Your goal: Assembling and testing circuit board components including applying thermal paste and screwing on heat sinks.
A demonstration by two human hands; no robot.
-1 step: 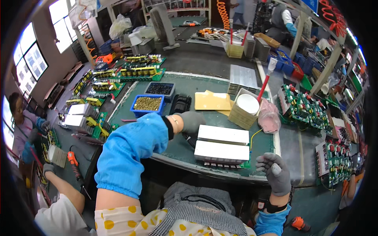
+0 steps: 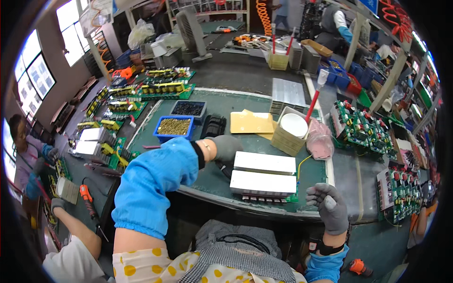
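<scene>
My left hand (image 2: 227,148), in a grey glove, is curled just behind and left of two white-topped metal blocks. Its fingers are turned away, and a dark cable-like piece (image 2: 223,169) shows below it; what it grips is hidden. The blocks, a rear one (image 2: 265,162) and a front one (image 2: 262,183), sit side by side on a green circuit board (image 2: 291,198), with a yellow wire (image 2: 303,166) rising at the right. My right hand (image 2: 329,207), also gloved, is raised right of the board, fingers loosely bent and thumb apart, with nothing in it.
A blue bin of brass-coloured small parts (image 2: 173,126), a grey bin of black parts (image 2: 188,109) and a black object (image 2: 214,126) lie behind my left arm. Yellow sheets (image 2: 251,122), a box with a white tub (image 2: 289,134) and circuit boards (image 2: 361,125) surround the mat. A co-worker (image 2: 28,146) sits left.
The whole view has shifted slightly, so the bench contents appear a little further left. Both hands keep practically the same pose.
</scene>
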